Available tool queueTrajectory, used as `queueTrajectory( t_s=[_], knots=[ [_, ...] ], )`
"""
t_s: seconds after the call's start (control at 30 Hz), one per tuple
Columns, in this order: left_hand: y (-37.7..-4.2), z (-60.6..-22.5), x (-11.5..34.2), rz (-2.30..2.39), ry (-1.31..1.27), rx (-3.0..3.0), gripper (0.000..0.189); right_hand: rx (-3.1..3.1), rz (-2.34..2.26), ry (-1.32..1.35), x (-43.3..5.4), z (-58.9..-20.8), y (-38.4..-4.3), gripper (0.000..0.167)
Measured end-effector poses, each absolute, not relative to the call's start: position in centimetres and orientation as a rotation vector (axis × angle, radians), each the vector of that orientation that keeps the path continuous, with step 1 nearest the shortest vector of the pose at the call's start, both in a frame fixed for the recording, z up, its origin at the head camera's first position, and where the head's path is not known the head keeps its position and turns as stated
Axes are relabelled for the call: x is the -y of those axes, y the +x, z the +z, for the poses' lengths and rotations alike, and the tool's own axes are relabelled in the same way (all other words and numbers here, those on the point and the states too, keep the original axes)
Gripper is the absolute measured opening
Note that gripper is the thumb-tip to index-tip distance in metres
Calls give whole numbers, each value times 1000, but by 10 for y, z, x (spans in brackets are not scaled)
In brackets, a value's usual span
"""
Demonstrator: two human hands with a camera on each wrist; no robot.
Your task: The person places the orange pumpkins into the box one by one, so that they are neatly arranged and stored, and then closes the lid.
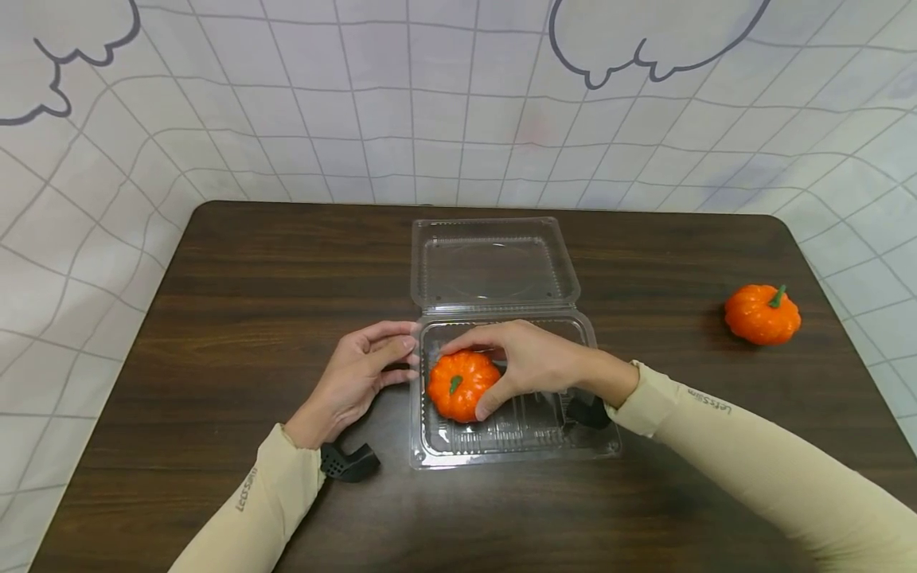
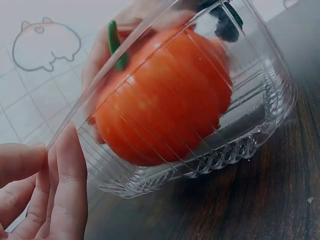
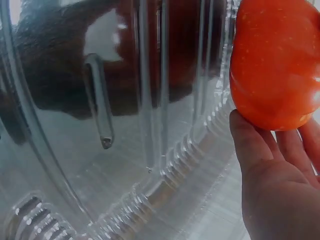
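A small orange pumpkin with a green stem is in the left part of a clear plastic clamshell box. My right hand grips this pumpkin from the right, fingers around its far side and thumb at its near side. In the right wrist view, fingers and thumb hold the pumpkin above the ribbed base. My left hand pinches the box's left rim between thumb and fingers. Through the clear wall, the left wrist view shows the pumpkin within the box.
The box's hinged lid lies folded back, away from me. Another orange pumpkin sits at the right of the dark wooden table. A white sheet with a grid pattern surrounds the table's back and sides.
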State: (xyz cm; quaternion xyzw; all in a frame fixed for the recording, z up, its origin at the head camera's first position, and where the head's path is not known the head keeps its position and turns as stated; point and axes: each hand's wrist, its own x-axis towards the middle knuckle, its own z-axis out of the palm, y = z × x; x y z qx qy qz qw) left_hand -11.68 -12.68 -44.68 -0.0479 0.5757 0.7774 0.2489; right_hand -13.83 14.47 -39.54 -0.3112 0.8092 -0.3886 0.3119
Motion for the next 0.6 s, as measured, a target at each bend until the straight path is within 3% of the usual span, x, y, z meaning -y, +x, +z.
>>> queueTrajectory(
  t_s=[0.6],
  knots=[
    [-116,-450,125,2108,-139,-1580,33,-2105,-987,-835,-147,-401,-141,79]
  ],
)
